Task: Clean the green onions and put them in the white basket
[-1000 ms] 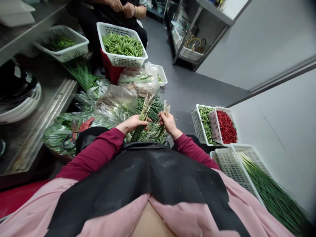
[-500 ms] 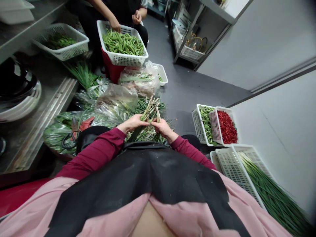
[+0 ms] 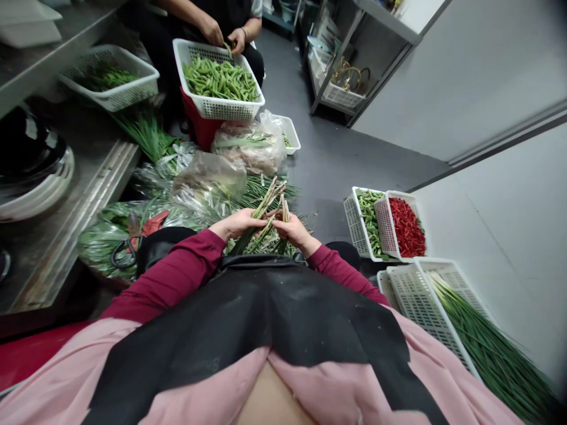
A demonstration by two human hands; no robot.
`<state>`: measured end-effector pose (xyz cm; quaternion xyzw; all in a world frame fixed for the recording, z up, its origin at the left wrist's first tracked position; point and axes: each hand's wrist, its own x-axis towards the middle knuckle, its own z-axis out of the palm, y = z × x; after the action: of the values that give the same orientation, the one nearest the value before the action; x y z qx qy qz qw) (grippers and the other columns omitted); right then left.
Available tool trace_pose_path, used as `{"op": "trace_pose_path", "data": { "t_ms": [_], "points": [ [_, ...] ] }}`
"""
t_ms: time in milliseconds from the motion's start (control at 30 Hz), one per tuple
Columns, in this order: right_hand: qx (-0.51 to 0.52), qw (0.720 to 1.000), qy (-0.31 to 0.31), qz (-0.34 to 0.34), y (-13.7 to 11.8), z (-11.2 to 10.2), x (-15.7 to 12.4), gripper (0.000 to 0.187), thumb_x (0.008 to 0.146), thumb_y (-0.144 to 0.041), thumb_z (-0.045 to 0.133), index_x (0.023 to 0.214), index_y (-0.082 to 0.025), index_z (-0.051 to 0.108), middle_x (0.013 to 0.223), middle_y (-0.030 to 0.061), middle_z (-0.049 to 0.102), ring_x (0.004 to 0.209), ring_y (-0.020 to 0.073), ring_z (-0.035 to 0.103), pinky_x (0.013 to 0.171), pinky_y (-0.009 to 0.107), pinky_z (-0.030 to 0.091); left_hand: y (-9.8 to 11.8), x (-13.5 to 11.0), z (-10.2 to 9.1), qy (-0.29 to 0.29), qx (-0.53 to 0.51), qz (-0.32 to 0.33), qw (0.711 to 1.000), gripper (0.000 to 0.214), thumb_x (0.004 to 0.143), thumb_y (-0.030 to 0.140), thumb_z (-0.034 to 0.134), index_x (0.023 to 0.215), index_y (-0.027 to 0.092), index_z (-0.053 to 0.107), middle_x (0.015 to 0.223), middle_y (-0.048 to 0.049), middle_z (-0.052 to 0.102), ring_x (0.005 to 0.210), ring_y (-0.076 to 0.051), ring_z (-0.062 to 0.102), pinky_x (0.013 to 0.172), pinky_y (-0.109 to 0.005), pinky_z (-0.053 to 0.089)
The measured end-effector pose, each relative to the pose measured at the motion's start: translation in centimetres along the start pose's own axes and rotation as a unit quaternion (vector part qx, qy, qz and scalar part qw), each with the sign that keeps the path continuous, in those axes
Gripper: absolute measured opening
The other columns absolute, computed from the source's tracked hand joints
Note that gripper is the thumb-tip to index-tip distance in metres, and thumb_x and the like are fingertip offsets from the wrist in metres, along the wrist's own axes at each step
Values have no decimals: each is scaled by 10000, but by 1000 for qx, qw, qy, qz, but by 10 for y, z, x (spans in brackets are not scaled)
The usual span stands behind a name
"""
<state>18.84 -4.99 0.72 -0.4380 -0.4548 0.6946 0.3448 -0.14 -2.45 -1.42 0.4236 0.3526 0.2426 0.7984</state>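
Note:
My left hand [image 3: 238, 224] is closed around a bunch of chives [image 3: 270, 198], its pale root ends slanting up and away to the right. Close beside it, my right hand [image 3: 293, 230] pinches a smaller bunch of chives [image 3: 284, 206], pale ends upward. The fingertips of both hands nearly meet between the bunches; whether a stalk passes between them I cannot tell. Below the hands lies a heap of loose green leaves and trimmings, partly hidden by the fingers. More long chives [image 3: 257, 192] are spread just beyond the hands.
Clear plastic bags of greens [image 3: 208, 183] lie ahead. A co-worker's hands [image 3: 224, 38] are over a white basket [image 3: 233, 110] of green peppers. Baskets of green and red chillies [image 3: 405, 227] and long chives [image 3: 482, 336] stand right. Red-handled scissors [image 3: 153, 224] rest on a left bag.
My hands keep nearly the same place, still holding both bunches. The co-worker's hand has lifted out of the pepper basket and now meets the other hand, holding a green pepper.

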Motion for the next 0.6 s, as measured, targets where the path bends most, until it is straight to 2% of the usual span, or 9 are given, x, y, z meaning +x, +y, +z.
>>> {"op": "trace_pose_path", "data": {
  "t_ms": [67,133,233,300,433,600],
  "points": [
    [-24,999,11,-20,3,0,2,385,670,-398,744,930,-161,589,519,-89,423,390,40,278,385,211,229,-1,1,1,8,-2,7,1000,416,585,367,817,849,112,621,638,-7,608,543,-125,548,555,-273,440],
    [-53,997,53,-35,6,-1,4,365,658,-404,747,875,-152,597,560,-63,480,427,49,325,412,216,259,-1,2,2,40,17,40,998,428,576,384,814,849,110,631,672,-14,621,595,-132,559,603,-280,448],
    [-87,987,123,-57,9,-3,8,348,635,-407,753,788,-165,556,590,-52,492,501,68,393,481,219,324,1,4,6,97,82,103,987,408,597,419,784,826,114,639,687,-7,612,636,-130,547,649,-278,443],
    [-103,981,148,-73,10,-4,11,337,643,-410,740,760,-172,532,592,-52,480,540,81,417,521,224,351,1,4,8,110,139,126,976,390,631,435,746,831,116,647,694,-4,611,645,-132,538,655,-277,433],
    [-136,971,174,-97,10,-3,16,297,676,-400,704,738,-169,530,621,-35,502,604,102,455,584,241,382,-1,7,12,116,206,160,958,363,651,428,710,839,123,648,697,4,616,658,-137,525,646,-268,419],
    [-168,967,160,-106,9,-4,20,274,653,-367,715,747,-153,571,709,-10,580,663,112,496,648,255,410,-3,7,10,137,183,159,960,356,654,443,702,789,124,617,619,14,576,561,-117,485,557,-252,397]
  ]
}}
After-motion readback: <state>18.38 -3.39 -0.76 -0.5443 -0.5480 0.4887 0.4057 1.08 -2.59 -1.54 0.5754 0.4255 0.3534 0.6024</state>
